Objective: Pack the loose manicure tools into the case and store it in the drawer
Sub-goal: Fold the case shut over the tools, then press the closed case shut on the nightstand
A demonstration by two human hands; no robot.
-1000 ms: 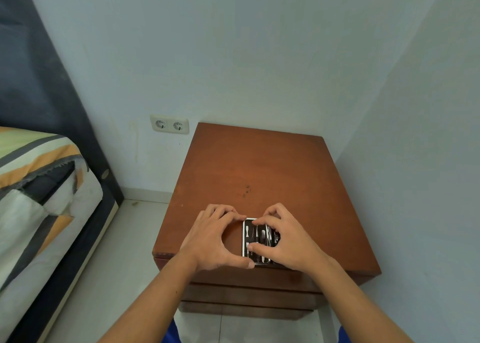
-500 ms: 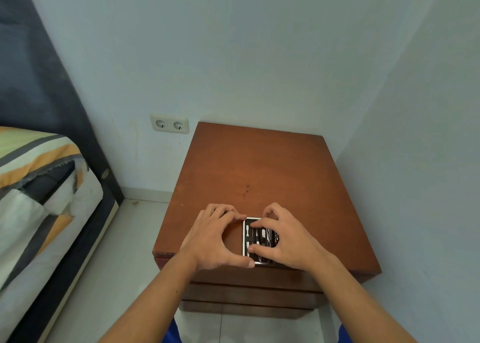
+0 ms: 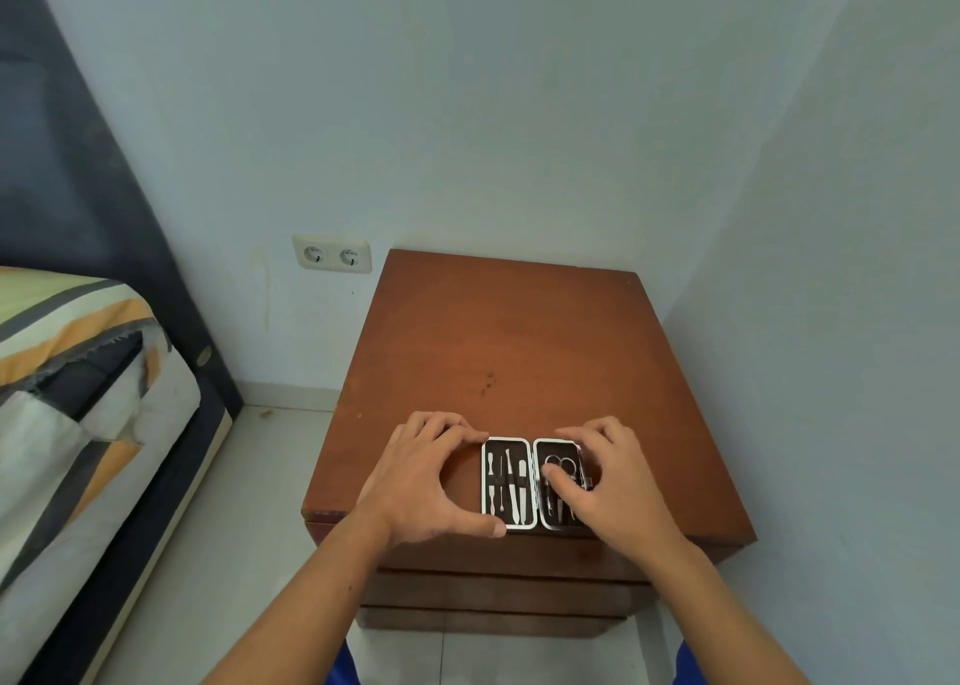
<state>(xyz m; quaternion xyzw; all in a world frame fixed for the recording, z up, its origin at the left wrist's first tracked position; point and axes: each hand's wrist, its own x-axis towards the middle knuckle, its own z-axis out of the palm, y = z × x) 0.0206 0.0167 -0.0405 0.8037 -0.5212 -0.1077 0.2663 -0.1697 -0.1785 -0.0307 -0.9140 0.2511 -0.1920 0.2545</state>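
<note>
here, the manicure case point(image 3: 535, 483) lies spread flat near the front edge of a wooden nightstand point(image 3: 519, 341), both halves facing up. slim pale tools point(image 3: 509, 479) sit in the half away from the wall corner; small scissors point(image 3: 560, 469) and darker pieces fill the other.

the left hand point(image 3: 423, 476) brackets the case's outer side — forefinger curled to its far corner, thumb at its near corner, steadying rather than lifting. the right hand point(image 3: 610, 479) rests over the scissors half, fingers bent, a fingertip pressing down among the pieces; whether it pinches one of them cannot be told.

the risk, judged from this: the case sits close to the nightstand's front edge, so a hard push while seating a tool could slide it off onto the tiled floor point(image 3: 249, 554) below. folding it shut with a piece unseated could jam the halves or let a tool slip out.

much is hidden. the right hand covers the near part of the scissors half, so a full count of tools is impossible. the nightstand's drawer fronts show only as dark bands beneath its top, with no handle visible. beyond the nightstand, a double wall socket point(image 3: 331, 255) sits on the wall and a striped bed point(image 3: 78, 372) is cut off at the frame's side.
</note>
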